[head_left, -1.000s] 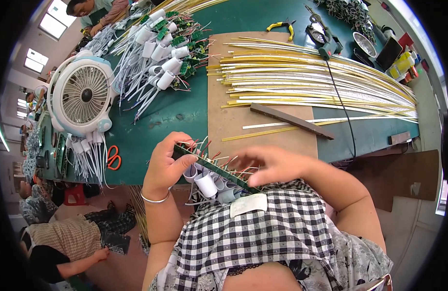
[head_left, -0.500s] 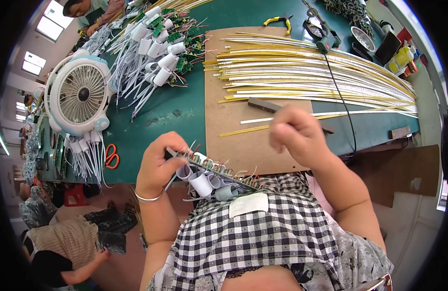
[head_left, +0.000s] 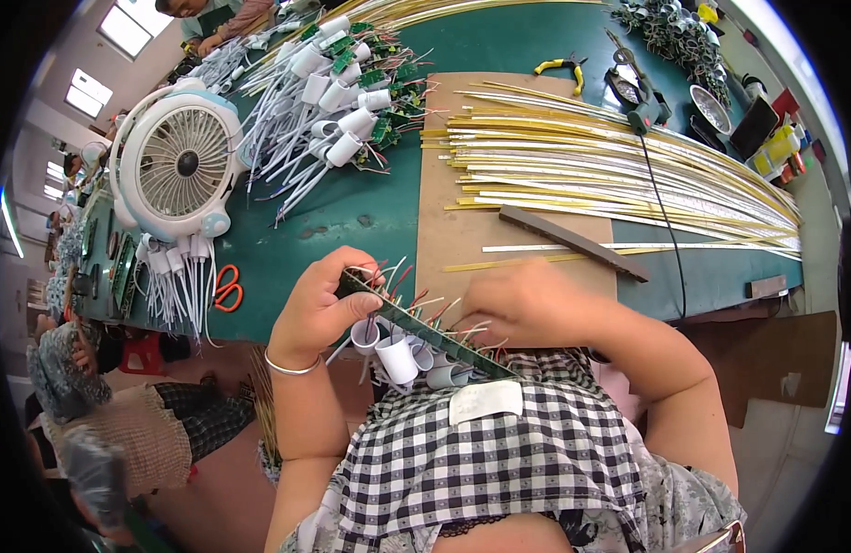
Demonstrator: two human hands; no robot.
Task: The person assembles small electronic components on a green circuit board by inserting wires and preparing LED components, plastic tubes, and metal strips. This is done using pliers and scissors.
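Note:
A long dark-green strip (head_left: 462,353), seemingly a circuit-board panel, slants down to the right in front of my apron. My left hand (head_left: 319,309) grips its upper left end between thumb and fingers. Thin red, white and green wires (head_left: 402,279) stick up along the strip's far side. Below it hang several white plastic tubes (head_left: 397,360), clustered together. My right hand (head_left: 518,302), smeared by motion, is at the wires over the strip's right half. Its fingers are bent and partly hidden, so whether they pinch a wire is unclear.
Yellow and white strips (head_left: 573,152) lie across a brown board (head_left: 444,240), beside a dark bar (head_left: 573,241). White tubes with green boards (head_left: 338,97) are heaped behind my left hand. Nearby are a fan (head_left: 181,164), orange scissors (head_left: 227,288), yellow-handled pliers (head_left: 562,71) and a black cord (head_left: 661,198).
My right hand has come down and left from above the board to the wires. The strip has tilted more steeply in my left hand. The whole view has shifted slightly.

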